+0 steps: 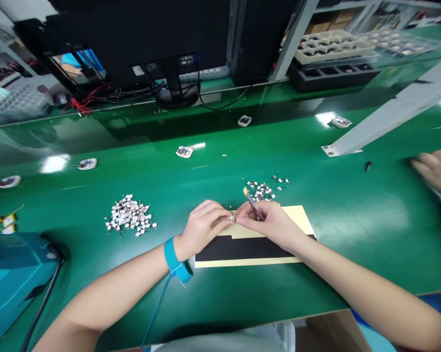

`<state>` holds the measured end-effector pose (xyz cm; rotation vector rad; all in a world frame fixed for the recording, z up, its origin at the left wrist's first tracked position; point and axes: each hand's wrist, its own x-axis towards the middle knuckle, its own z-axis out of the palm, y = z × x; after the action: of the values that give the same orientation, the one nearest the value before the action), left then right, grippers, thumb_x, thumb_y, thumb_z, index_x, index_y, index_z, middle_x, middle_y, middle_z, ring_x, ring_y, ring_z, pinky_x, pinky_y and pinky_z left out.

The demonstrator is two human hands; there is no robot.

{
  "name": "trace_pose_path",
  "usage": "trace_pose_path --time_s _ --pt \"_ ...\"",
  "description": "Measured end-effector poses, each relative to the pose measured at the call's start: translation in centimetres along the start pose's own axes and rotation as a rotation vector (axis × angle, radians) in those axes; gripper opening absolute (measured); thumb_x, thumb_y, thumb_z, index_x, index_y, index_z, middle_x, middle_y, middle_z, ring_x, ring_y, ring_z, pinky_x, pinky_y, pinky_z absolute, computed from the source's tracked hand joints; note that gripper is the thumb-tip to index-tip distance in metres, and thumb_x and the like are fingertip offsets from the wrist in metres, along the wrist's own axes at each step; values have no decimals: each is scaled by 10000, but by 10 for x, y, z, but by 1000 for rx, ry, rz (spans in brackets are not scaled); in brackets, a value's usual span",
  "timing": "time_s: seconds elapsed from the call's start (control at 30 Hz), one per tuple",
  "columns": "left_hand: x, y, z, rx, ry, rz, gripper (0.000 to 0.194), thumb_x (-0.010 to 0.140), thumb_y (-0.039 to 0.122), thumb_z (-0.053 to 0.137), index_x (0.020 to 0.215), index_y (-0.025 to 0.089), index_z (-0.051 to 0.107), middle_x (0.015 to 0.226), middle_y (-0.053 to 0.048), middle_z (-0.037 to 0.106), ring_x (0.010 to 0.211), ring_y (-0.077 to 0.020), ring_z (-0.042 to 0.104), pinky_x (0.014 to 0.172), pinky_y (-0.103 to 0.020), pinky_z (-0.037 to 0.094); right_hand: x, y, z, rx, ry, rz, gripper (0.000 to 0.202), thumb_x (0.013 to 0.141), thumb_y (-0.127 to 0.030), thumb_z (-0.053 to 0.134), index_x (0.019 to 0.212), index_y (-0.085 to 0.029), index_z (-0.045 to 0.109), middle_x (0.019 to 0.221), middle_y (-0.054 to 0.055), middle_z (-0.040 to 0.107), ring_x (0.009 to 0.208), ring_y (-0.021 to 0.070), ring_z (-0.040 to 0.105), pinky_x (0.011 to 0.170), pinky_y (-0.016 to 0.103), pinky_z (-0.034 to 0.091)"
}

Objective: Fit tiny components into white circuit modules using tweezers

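Two bare forearms (132, 278) come in from the near edge, fingertips meeting at a small white wired component (232, 218).
The left hand (201, 222) pinches the component between thumb and fingers, and the right hand's (269, 220) fingertips meet it opposite, probably because so tiny a part needs steadying from both sides. The right hand also grips a slim grey tool (254, 204), tucked inward, which seems to keep its fingertips free. Beneath lies a yellow sheet with a black strip (242, 248), likely a working mat. From the component, one pile of similar parts (128, 215) sits at nine o'clock, a looser scatter (260, 189) at two, both apparently placed for easy reach.
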<state>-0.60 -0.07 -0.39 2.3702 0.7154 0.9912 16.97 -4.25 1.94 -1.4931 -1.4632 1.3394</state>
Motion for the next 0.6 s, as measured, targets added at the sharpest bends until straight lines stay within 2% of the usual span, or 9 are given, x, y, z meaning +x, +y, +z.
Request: trace_pose_path --time_s 0.23,0.4,0.6 --pt "-3 1 -2 73 25 98 84 764 222 560 818 164 588 732 -35 638 731 -134 563 673 -262 464 -2 -2 6 81 -4 4 269 669 -411 600 659 -142 601 638 6 560 576 107 477 502 220 356" --pt "-4 0 -2 99 5 132 78 749 194 581 821 163 581 722 -23 645 712 -128 561 670 -259 453 -3 -3 8 113 8 13 257 659 -403 612 640 -147 597 627 2 564 585 112 498 519 227 374" --pt "-6 0 -1 119 -3 160 73 749 188 582 821 173 584 723 -17 649 735 -134 563 677 -265 441 -1 1 12 246 13 48 207 621 -314 664 578 -140 563 610 -9 552 585 103 493 553 233 368"
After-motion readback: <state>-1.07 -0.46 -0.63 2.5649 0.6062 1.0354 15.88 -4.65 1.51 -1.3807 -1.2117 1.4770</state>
